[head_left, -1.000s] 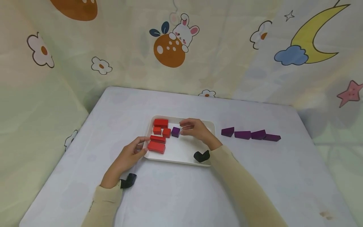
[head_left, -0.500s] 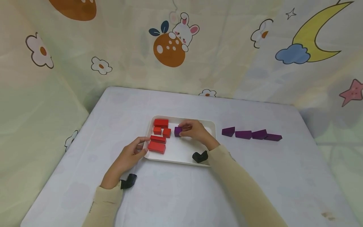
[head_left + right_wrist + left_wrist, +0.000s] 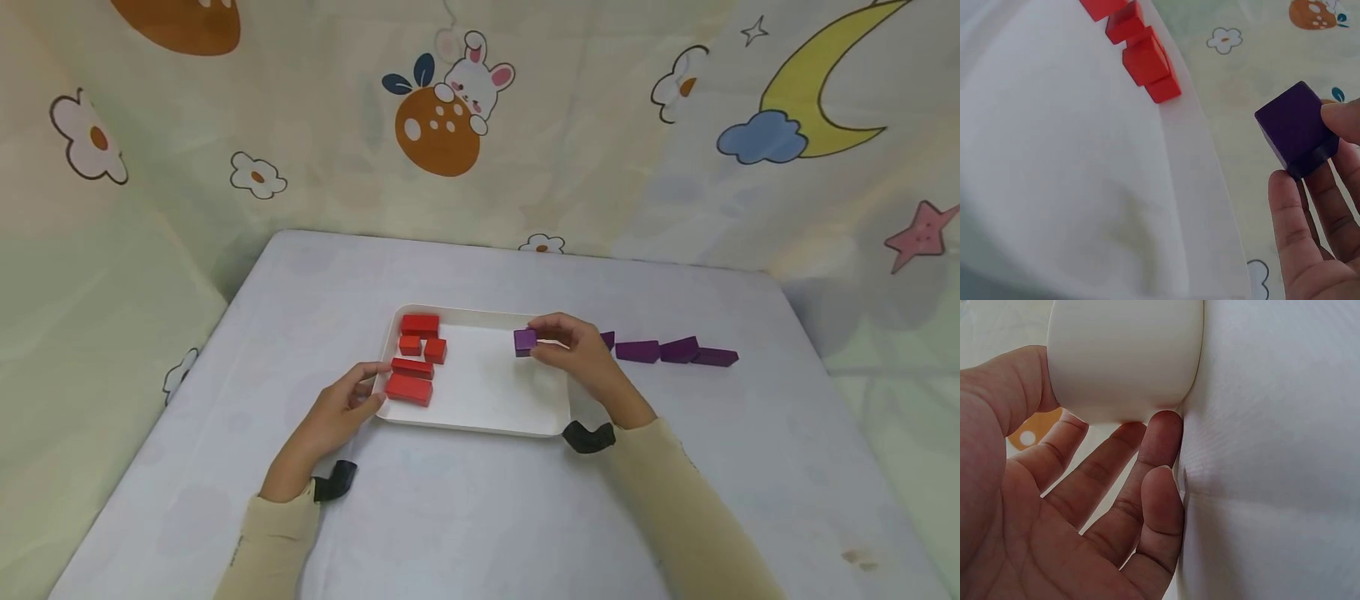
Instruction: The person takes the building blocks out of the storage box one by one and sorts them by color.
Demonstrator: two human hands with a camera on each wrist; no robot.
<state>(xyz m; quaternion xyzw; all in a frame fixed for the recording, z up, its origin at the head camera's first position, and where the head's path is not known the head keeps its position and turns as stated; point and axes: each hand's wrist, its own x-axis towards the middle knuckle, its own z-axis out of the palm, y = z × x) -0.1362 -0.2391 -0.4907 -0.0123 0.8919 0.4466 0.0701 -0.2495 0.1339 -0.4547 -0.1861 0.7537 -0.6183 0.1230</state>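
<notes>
My right hand (image 3: pixel 581 354) pinches a purple block (image 3: pixel 525 342) between thumb and fingers, above the right part of a white tray (image 3: pixel 480 427). The right wrist view shows the purple block (image 3: pixel 1297 128) at the fingertips, thumb on one side and fingers on the other. At the tray's left end, my left hand (image 3: pixel 341 412) holds the rim, its thumb and index fingertips at the edge. In the left wrist view, the thumb goes behind the rim of the tray (image 3: pixel 1125 356), while several fingertips touch its outer wall. Several red blocks (image 3: pixel 408 388) lie along the tray's left side.
Several purple blocks (image 3: pixel 637 351) lie in a row on the white-covered table (image 3: pixel 465 517), right of the tray; my right hand partly hides the nearest one. A patterned curtain (image 3: pixel 322 92) stands behind the table. Each wrist carries a black mount (image 3: pixel 590 437).
My right hand has closed on the purple block beside the red ones, lifted it and carried it right across the tray. My left hand has stayed at the tray's left end.
</notes>
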